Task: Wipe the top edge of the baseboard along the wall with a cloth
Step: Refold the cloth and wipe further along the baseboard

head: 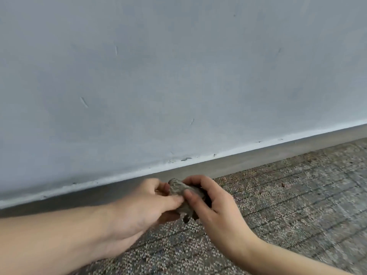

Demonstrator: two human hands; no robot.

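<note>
A small crumpled grey cloth (183, 192) is held between both hands just in front of the wall. My left hand (139, 207) pinches its left side with thumb and fingers. My right hand (212, 203) grips its right side, fingers curled over the top. The grey baseboard (248, 161) runs slanting along the foot of the wall, rising to the right. Its top edge (224, 152) shows as a pale line with dark specks. The cloth hangs a little below and in front of that edge, apart from it.
The pale blue-grey wall (178, 76) fills the upper part of the view and bears a few scratches. Speckled grey carpet (297, 195) with a faint grid pattern covers the floor on the right and below the hands.
</note>
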